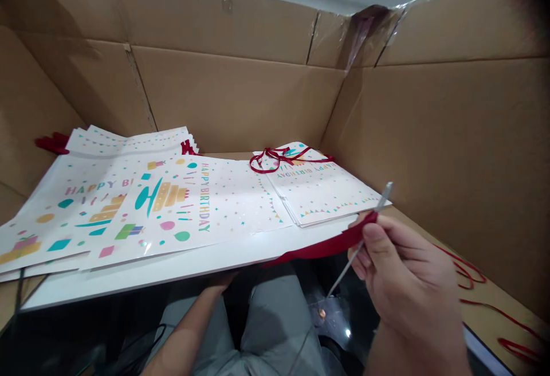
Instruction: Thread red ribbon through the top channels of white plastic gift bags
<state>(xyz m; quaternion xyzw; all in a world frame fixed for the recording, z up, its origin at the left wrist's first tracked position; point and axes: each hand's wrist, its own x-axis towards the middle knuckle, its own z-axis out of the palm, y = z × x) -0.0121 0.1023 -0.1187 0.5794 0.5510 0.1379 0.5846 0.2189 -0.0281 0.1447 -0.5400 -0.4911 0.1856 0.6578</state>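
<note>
My right hand (399, 261) is closed in a pinch on the end of a dark red ribbon (318, 247) and on a thin grey metal tool (342, 280). The tool sticks out above and below my fingers; its exact kind I cannot make out. From the pinch, the ribbon runs left and drops below the edge of the white board (193, 267). My left hand (226, 279) reaches under that edge near my lap, its fingers hidden. On the board lie white "Happy Birthday" paper bags (232, 198), overlapping in a row.
A smaller stack of birthday bags (313, 192) lies at the right, with red ribbon handles (275, 161) on top. Tall cardboard walls (240, 101) enclose the back and sides. Loose red cords (498, 310) lie on the cardboard at the right.
</note>
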